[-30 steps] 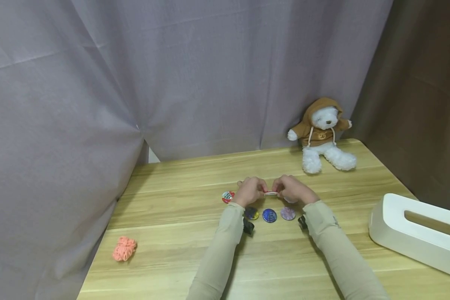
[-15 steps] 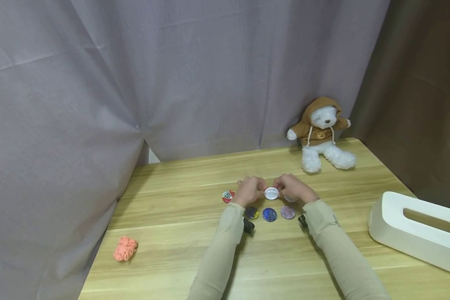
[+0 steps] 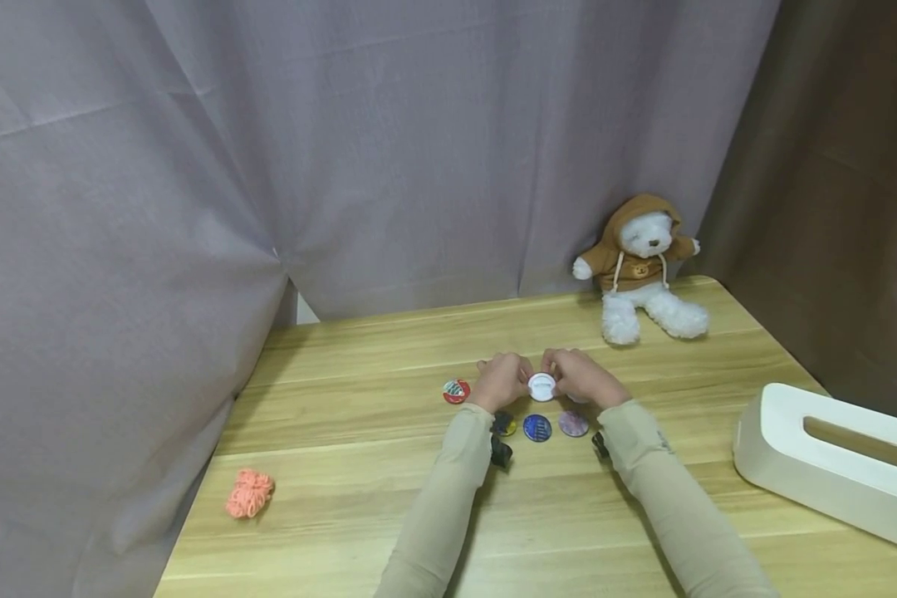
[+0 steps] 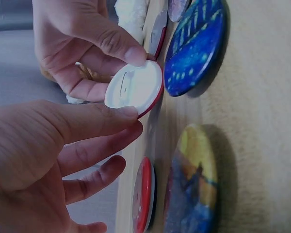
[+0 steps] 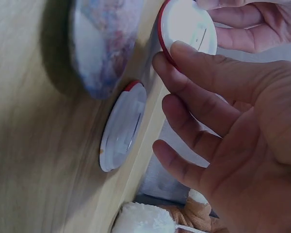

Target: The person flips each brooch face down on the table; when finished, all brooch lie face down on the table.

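A round pin badge (image 3: 541,387) is held up between both hands, its white back with the pin facing me and its rim red. My left hand (image 3: 502,380) pinches one edge between thumb and index finger, the other fingers spread loosely. On the opposite edge, the thumb and index finger of my right hand (image 3: 581,378) pinch it too. Below lie a blue badge (image 3: 537,428), a yellow-and-dark badge (image 3: 504,424) and a pinkish-purple badge (image 3: 573,423). A red badge (image 3: 456,391) lies left of the left hand. Beside the right hand, a white-backed badge (image 5: 123,128) shows its pin.
A white plush bear (image 3: 646,274) in a brown hoodie sits at the back right of the wooden table (image 3: 329,498). The white tissue box (image 3: 830,465) stands at the right. Pink yarn (image 3: 250,493) lies at the left. A grey curtain (image 3: 419,166) hangs behind.
The held badge has tilted from nearly edge-on to showing its white back. Both hands stay in nearly the same place, still pinching it. The badges on the table have not moved.
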Motion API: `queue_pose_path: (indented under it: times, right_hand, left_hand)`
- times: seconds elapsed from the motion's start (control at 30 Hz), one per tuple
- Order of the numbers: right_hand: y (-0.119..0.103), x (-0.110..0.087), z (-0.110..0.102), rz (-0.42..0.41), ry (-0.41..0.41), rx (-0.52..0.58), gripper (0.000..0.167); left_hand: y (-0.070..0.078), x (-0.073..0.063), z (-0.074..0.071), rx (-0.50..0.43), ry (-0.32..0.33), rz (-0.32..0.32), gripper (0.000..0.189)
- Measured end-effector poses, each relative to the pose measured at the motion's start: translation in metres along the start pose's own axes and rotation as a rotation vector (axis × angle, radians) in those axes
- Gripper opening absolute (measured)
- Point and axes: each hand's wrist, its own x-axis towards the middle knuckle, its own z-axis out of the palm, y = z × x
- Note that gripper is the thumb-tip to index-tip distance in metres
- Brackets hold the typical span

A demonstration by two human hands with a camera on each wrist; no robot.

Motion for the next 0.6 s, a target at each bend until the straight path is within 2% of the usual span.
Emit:
queue_pose_path:
  times: [0.27,0.6]
  right_hand:
    - [-0.003,0.0015,0.0028,0.001,0.023,-0.015,0.032]
    - [-0.0043,0.0048,0.0052,0.014,-0.007,-0.105,0.03]
  left_hand:
    - [-0.0008,0.001,0.0034,0.062,-0.006,-0.026,0.012]
    - [-0.003,-0.0009,0.0027,0.098,-0.055,-0.047,0.008]
